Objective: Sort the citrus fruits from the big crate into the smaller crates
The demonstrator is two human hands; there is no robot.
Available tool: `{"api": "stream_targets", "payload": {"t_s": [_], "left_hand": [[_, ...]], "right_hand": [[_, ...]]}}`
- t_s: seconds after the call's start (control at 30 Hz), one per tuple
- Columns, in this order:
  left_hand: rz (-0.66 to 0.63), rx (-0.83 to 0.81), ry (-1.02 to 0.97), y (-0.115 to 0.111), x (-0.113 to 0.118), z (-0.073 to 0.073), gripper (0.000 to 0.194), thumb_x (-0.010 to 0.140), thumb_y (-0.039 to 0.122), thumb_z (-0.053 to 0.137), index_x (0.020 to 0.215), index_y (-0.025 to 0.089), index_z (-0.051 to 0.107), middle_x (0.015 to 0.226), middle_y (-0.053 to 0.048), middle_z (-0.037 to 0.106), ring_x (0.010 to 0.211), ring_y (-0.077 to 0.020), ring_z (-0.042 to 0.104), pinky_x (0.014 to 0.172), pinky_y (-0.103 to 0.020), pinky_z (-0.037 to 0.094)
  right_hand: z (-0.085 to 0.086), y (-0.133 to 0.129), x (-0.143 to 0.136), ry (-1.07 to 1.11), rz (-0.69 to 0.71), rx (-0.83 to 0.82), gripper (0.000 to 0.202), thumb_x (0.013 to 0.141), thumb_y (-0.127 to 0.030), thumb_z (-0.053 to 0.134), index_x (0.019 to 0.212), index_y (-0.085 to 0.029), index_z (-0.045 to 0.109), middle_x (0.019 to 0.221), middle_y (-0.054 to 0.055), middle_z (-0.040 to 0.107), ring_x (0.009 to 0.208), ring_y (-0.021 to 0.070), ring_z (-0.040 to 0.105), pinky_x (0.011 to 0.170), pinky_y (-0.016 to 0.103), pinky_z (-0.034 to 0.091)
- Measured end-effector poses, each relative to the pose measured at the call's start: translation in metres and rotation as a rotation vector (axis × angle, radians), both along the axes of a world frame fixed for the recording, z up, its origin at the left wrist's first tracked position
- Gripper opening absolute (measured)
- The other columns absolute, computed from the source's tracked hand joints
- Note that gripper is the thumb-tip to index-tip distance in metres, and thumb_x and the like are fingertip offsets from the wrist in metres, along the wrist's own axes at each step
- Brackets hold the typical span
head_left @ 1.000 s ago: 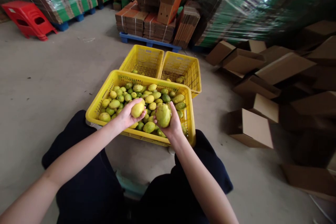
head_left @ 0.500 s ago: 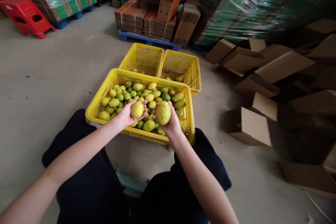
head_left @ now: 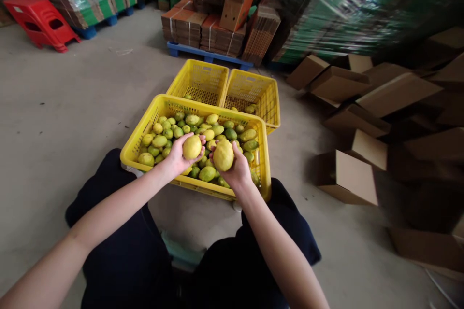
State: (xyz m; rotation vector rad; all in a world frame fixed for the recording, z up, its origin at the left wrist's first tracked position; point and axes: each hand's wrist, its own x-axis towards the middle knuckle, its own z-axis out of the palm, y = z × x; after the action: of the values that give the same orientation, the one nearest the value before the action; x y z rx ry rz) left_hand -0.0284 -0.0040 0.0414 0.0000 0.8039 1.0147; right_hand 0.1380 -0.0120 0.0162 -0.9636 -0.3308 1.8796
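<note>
In my left hand [head_left: 177,157] rests a yellow lemon [head_left: 192,147], with the fingers curled under and behind it. My right hand [head_left: 239,168] grips a larger yellow-green lemon [head_left: 223,155], thumb along its right side. Both hands are close together above a yellow plastic crate [head_left: 141,164] that stands in front of my knees. Loose green and yellow lemons [head_left: 207,174] fill much of the crate, some hidden by my hands.
Behind the crate stand two more yellow crates, the left [head_left: 203,75] and right [head_left: 253,84], with a few fruits at their bottoms. Open cardboard boxes [head_left: 355,176] lie to the right. Flattened cartons sit on a blue pallet [head_left: 208,55]; a red stool [head_left: 39,21] is far left.
The lemon in my right hand has turned and shows a yellower face. Both hands keep their hold above the crate. The whole view has shifted slightly.
</note>
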Motion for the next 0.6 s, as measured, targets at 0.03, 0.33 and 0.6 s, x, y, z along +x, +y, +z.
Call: {"api": "stream_targets", "payload": {"t_s": [0.03, 0.33, 0.6], "left_hand": [[0.017, -0.007, -0.012, 0.0, 0.0, 0.0, 0.024, 0.097, 0.024, 0.045, 0.095, 0.013, 0.066, 0.074, -0.004, 0.069, 0.06, -0.012, 0.065, 0.054, -0.019, 0.056], [0.006, 0.034, -0.047, 0.0, 0.0, 0.006, 0.023, 0.098, 0.026, 0.046, 0.088, 0.013, 0.062, 0.071, -0.004, 0.067, 0.062, -0.0145, 0.068, 0.058, -0.026, 0.061], [0.098, -0.12, 0.042, 0.001, 0.002, 0.004, 0.026, 0.096, 0.025, 0.038, 0.102, 0.01, 0.059, 0.076, -0.011, 0.067, 0.068, -0.0194, 0.07, 0.059, -0.028, 0.063]], "right_hand": [[-0.002, 0.001, 0.0, -0.003, 0.019, -0.01, 0.034, 0.082, -0.054, 0.066, 0.093, -0.022, 0.069, 0.078, 0.005, 0.075, 0.079, 0.0263, 0.073, 0.066, 0.039, 0.062], [0.014, -0.004, -0.001, 0.137, 0.036, 0.033, 0.022, 0.086, -0.035, 0.06, 0.101, -0.02, 0.066, 0.08, 0.005, 0.074, 0.058, 0.0167, 0.065, 0.045, 0.024, 0.05], [0.021, -0.002, -0.004, 0.095, -0.039, -0.243, 0.023, 0.093, -0.029, 0.044, 0.102, -0.016, 0.061, 0.073, 0.009, 0.07, 0.064, 0.0213, 0.067, 0.054, 0.031, 0.06]]}}
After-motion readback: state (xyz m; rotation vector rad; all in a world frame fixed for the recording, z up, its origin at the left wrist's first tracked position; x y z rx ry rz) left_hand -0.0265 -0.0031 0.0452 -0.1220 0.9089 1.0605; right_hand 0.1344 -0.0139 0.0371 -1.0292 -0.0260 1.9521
